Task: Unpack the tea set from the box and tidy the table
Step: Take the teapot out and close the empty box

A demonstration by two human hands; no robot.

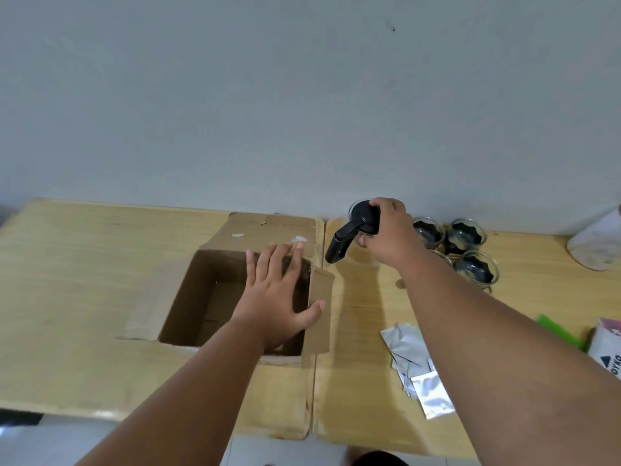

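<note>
head | right hand (386,230) pinching teapot (361,227) lid, setting it far on table (100,264) left of glass cups (465,235) | left hand (279,294) spread, flat over open box (218,297), likely steadying it | wrappers (416,368) near-right

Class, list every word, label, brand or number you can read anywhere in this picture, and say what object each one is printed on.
"OYKO": black letters on the white packet at the table's right edge; the word is cut off by the frame, so it may be only part of a name.
The red-and-pink print along that packet's top: too blurred to read.
The cardboard box, silver foil sachets and glass cups: no readable text.
</note>
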